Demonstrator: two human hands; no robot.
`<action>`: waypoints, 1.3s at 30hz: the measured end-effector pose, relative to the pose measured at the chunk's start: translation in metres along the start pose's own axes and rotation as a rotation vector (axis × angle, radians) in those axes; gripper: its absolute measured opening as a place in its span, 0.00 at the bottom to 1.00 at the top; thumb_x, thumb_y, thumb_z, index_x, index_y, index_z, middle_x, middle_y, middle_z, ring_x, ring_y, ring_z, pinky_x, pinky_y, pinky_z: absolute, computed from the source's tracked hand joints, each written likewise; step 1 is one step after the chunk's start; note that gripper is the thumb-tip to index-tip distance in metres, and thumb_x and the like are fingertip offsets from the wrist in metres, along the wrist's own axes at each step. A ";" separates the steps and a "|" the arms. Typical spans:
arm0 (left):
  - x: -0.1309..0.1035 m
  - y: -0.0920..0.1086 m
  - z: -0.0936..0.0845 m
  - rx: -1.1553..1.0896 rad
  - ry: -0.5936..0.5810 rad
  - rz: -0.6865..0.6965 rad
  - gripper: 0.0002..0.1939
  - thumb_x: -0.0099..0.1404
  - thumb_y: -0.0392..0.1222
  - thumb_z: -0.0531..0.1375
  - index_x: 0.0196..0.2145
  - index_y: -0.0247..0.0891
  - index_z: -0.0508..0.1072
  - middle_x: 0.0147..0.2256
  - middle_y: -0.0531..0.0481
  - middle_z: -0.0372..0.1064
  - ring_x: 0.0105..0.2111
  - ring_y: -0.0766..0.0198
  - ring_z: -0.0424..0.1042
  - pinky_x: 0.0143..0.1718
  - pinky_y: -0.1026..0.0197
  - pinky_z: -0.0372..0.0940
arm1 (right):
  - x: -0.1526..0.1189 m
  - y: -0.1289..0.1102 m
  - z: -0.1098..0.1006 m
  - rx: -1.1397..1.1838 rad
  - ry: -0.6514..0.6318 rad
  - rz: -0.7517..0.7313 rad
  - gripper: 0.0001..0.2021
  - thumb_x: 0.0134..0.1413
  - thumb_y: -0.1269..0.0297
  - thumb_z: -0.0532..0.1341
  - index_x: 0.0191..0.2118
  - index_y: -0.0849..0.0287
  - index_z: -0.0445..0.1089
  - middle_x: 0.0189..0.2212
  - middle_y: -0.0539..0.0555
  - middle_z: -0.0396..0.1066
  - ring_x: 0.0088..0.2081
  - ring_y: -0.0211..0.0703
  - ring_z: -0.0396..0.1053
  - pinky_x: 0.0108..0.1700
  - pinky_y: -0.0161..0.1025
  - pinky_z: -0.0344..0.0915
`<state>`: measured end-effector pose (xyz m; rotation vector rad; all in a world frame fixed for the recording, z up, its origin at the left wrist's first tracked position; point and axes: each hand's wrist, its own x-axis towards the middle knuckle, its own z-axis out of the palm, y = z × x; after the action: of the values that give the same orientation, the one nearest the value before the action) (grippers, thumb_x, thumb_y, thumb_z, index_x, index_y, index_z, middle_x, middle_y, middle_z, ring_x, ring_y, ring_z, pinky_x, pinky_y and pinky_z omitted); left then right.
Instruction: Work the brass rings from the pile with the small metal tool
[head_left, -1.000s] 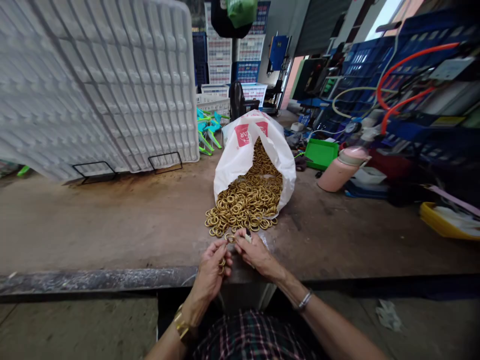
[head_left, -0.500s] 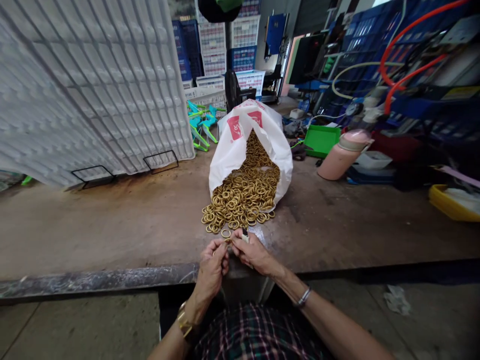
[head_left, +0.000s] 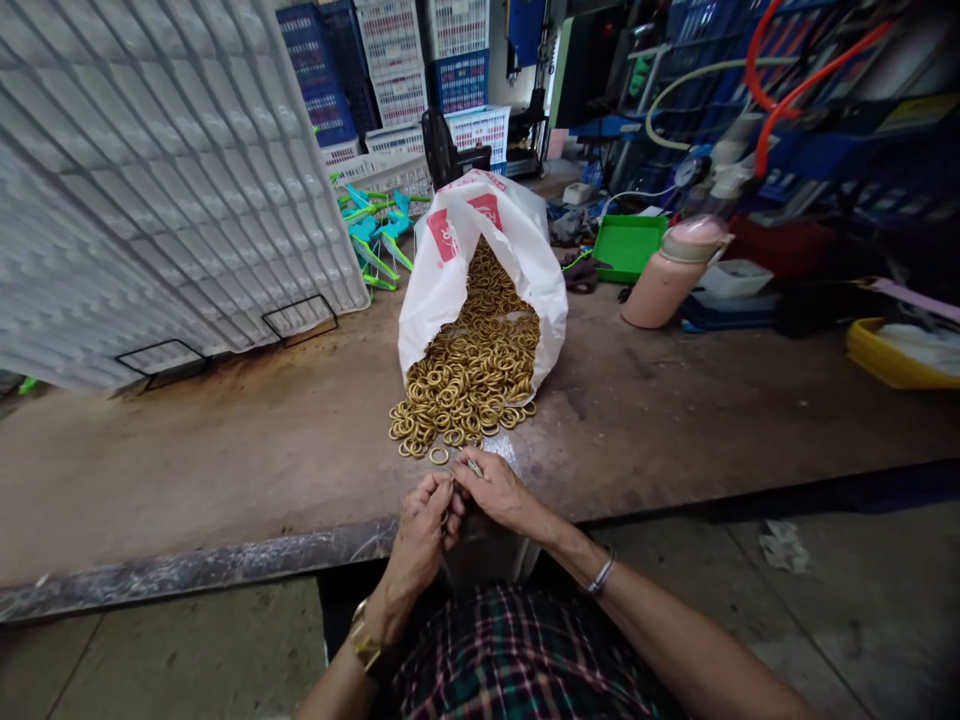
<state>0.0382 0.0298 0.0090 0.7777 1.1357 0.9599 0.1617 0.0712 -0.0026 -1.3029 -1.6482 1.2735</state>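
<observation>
A white plastic bag with red print lies open on the bench, and brass-coloured rings spill from its mouth. One ring lies apart at the front of the pile. Just in front of it, my left hand is closed in a pinch on a ring, which mostly hides between the fingers. My right hand meets it at the fingertips, closed round a small pale tool whose shape is hard to make out.
Stacked white trays fill the left of the bench. To the right are a green tray, a pink bottle and a yellow container. Crates stand behind.
The camera view has shifted, so the bag and bench sit slightly lower-left to upper-left in the picture. My right hand has turned, and the tool in it lies at a different angle.
</observation>
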 end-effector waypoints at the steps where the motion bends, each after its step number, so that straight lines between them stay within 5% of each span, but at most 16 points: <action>1: 0.000 0.000 0.000 -0.034 -0.007 -0.006 0.15 0.56 0.53 0.57 0.29 0.37 0.62 0.22 0.57 0.59 0.15 0.76 0.52 0.14 0.71 0.45 | 0.000 0.000 0.000 0.014 -0.005 -0.002 0.11 0.53 0.60 0.51 0.25 0.59 0.62 0.19 0.45 0.61 0.23 0.33 0.57 0.27 0.31 0.53; 7: -0.004 0.003 0.002 -0.083 -0.022 -0.006 0.14 0.56 0.51 0.58 0.29 0.37 0.63 0.21 0.58 0.58 0.16 0.76 0.52 0.15 0.71 0.46 | 0.001 -0.002 -0.002 0.061 -0.036 -0.007 0.13 0.54 0.63 0.49 0.21 0.59 0.59 0.18 0.46 0.61 0.22 0.33 0.59 0.27 0.31 0.54; 12: -0.006 0.000 -0.001 -0.074 0.032 -0.005 0.14 0.56 0.51 0.58 0.29 0.38 0.61 0.21 0.58 0.59 0.16 0.76 0.53 0.16 0.71 0.47 | -0.003 0.000 -0.002 -0.236 0.024 -0.050 0.11 0.53 0.68 0.48 0.23 0.59 0.61 0.19 0.49 0.63 0.23 0.35 0.59 0.27 0.32 0.51; 18: -0.004 -0.008 -0.007 0.052 0.051 0.085 0.14 0.59 0.52 0.56 0.28 0.38 0.62 0.20 0.58 0.58 0.16 0.74 0.53 0.16 0.71 0.48 | -0.014 0.003 0.001 -0.650 -0.100 -0.134 0.10 0.46 0.73 0.50 0.34 0.59 0.65 0.24 0.52 0.69 0.26 0.38 0.62 0.29 0.35 0.48; 32: -0.010 -0.007 -0.011 0.125 0.077 0.144 0.17 0.55 0.54 0.58 0.24 0.37 0.62 0.17 0.58 0.57 0.15 0.74 0.53 0.16 0.70 0.48 | -0.010 -0.007 -0.001 -0.826 -0.253 -0.112 0.12 0.48 0.73 0.51 0.38 0.60 0.66 0.28 0.56 0.72 0.29 0.42 0.68 0.28 0.35 0.51; 39: -0.031 0.004 -0.004 -0.102 -0.110 0.089 0.14 0.56 0.51 0.58 0.25 0.38 0.63 0.20 0.57 0.60 0.15 0.75 0.53 0.14 0.70 0.49 | 0.002 -0.010 0.006 -0.906 -0.206 -0.084 0.14 0.47 0.71 0.53 0.43 0.62 0.63 0.30 0.57 0.72 0.32 0.44 0.69 0.29 0.35 0.52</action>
<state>0.0293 0.0029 0.0238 0.7938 0.9556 1.0288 0.1530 0.0709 0.0053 -1.5908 -2.5488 0.6025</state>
